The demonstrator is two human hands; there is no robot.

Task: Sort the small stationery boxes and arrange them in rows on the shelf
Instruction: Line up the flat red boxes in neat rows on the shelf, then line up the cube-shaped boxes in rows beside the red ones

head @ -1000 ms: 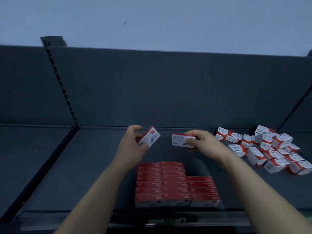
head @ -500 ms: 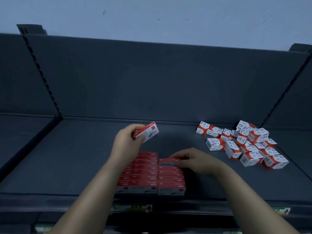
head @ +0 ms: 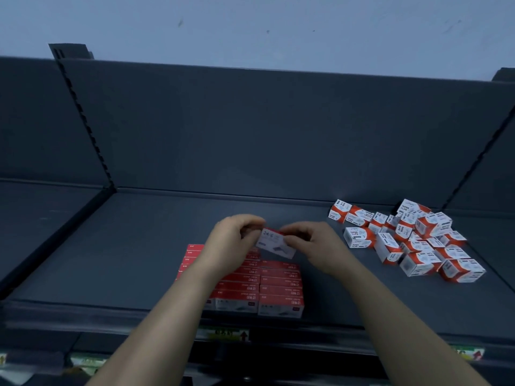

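Observation:
Both my hands hold one small red-and-white staple box [head: 274, 244] above the shelf [head: 133, 246]. My left hand [head: 232, 240] pinches its left end and my right hand [head: 312, 245] pinches its right end. Just below them, several flat red staple boxes [head: 280, 285] lie in neat rows near the shelf's front edge; my left forearm hides part of the left rows. A loose heap of white-and-orange paper clip boxes [head: 412, 240] lies at the right of the same shelf.
The dark back panel [head: 250, 129] rises behind the shelf, with slotted uprights [head: 83, 118] at left and right. Price labels [head: 225, 334] sit on the front rail. An adjoining shelf [head: 33, 207] lies to the left.
My right hand left a box on the rows and rose to meet my left hand. The box that my left hand held alone is now gripped by both hands above the rows.

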